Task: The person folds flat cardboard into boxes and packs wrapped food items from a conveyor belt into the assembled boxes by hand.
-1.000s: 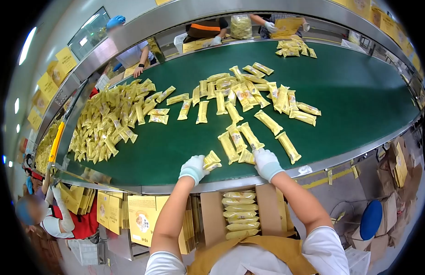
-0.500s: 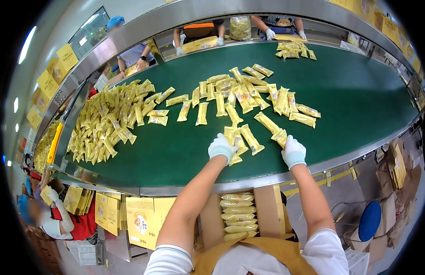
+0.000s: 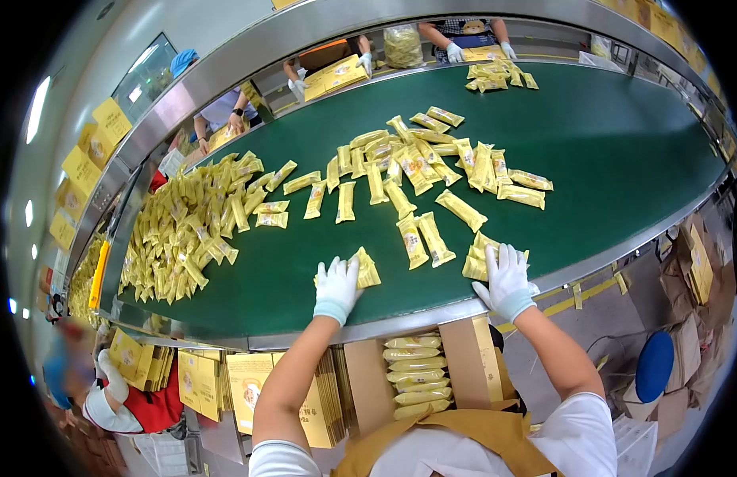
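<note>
Small yellow plastic-wrapped snack packets lie on the green conveyor belt (image 3: 623,159). My left hand (image 3: 336,288), in a white glove, is closed over a few snack packets (image 3: 368,269) near the belt's front edge. To its right, my gloved right hand (image 3: 507,280) is closed over another small bunch of snack packets (image 3: 480,256). Two loose packets (image 3: 425,240) lie side by side between and beyond my hands. Below the belt edge, in front of my body, an open carton (image 3: 473,362) holds a row of packets (image 3: 416,378).
A big heap of packets (image 3: 181,226) covers the belt's left end; a looser group (image 3: 416,163) lies mid-belt. Co-workers with folded cartons (image 3: 335,77) stand along the far side. Flat yellow cartons (image 3: 249,381) stand at lower left, and a blue stool (image 3: 655,366) at lower right.
My left hand has moved left and nearer the edge with some packets, leaving two behind. My right hand has come nearer the edge with its packets. Across the belt, a co-worker has raised a carton.
</note>
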A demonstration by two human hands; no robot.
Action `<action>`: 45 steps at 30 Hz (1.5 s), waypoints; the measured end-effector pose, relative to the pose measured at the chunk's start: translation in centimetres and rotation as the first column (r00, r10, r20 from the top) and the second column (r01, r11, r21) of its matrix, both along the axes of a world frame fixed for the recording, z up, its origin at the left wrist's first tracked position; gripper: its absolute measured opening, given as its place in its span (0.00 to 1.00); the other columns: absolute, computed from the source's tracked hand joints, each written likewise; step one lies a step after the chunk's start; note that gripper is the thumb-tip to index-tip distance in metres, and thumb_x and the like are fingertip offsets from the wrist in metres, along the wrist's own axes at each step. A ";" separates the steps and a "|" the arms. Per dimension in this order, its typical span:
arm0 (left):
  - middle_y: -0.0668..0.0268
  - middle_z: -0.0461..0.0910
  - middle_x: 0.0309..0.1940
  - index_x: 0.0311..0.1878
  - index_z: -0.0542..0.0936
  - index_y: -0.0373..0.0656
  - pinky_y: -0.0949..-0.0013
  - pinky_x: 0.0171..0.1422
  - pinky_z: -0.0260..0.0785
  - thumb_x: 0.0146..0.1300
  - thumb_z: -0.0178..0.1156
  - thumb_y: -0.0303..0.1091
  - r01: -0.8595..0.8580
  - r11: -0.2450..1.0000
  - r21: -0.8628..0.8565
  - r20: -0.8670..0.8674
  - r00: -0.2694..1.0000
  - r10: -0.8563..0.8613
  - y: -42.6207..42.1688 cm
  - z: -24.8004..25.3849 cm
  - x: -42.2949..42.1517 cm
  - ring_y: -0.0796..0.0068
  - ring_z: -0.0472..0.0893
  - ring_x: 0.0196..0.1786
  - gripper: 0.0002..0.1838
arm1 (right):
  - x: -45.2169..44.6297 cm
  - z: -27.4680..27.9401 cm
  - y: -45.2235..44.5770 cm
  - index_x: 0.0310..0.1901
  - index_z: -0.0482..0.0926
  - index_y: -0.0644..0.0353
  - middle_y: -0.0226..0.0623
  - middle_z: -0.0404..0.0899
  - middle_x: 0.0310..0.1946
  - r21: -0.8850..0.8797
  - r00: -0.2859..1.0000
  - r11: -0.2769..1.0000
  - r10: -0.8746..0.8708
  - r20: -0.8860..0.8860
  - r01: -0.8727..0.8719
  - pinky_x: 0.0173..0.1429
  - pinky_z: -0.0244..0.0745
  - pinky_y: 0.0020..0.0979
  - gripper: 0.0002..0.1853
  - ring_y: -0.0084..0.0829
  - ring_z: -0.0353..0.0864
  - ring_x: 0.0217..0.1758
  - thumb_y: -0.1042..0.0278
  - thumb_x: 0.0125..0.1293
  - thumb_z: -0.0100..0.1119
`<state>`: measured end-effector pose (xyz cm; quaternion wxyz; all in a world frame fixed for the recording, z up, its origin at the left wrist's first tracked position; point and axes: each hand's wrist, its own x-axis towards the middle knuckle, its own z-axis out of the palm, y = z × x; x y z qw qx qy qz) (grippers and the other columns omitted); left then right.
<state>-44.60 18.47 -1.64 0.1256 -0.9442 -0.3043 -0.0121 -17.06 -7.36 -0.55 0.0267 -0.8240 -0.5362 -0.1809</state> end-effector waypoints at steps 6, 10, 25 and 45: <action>0.51 0.73 0.64 0.77 0.59 0.35 0.49 0.72 0.58 0.53 0.66 0.71 -0.111 0.975 -0.194 0.010 0.993 0.115 -0.3 1.6 -0.1 0.55 0.70 0.69 0.60 | 3.1 2.5 1.9 0.71 0.64 0.68 0.50 0.73 0.63 -0.430 0.941 0.900 -0.202 -0.273 0.068 0.67 0.66 0.40 0.57 0.46 0.71 0.64 0.35 0.47 0.74; 0.54 0.74 0.62 0.77 0.58 0.34 0.51 0.69 0.61 0.45 0.70 0.73 -0.191 0.949 -0.252 -0.160 0.975 0.154 -0.1 2.4 0.3 0.58 0.73 0.64 0.65 | 4.3 4.8 5.2 0.60 0.78 0.67 0.49 0.80 0.59 -0.581 0.810 0.812 -0.382 -0.445 0.064 0.66 0.72 0.39 0.57 0.47 0.75 0.65 0.24 0.36 0.74; 0.70 0.80 0.43 0.58 0.76 0.40 0.70 0.47 0.75 0.65 0.70 0.43 0.395 0.147 -0.907 0.352 0.518 0.780 3.0 -0.2 -3.4 0.79 0.79 0.40 0.24 | -2.0 3.4 13.3 0.70 0.67 0.59 0.73 0.60 0.71 -0.345 0.695 0.843 0.046 -0.718 -0.413 0.79 0.60 0.45 0.58 0.66 0.56 0.78 0.38 0.37 0.80; 0.51 0.63 0.74 0.66 0.74 0.45 0.41 0.84 0.41 0.36 0.77 0.47 0.476 0.711 -0.518 -0.161 0.762 -0.628 2.2 4.9 11.6 0.49 0.53 0.82 0.47 | 3.7 7.5 8.0 0.50 0.78 0.72 0.48 0.85 0.48 -0.162 0.324 0.968 -0.094 -0.941 -0.190 0.49 0.80 0.30 0.38 0.35 0.87 0.41 0.52 0.45 0.83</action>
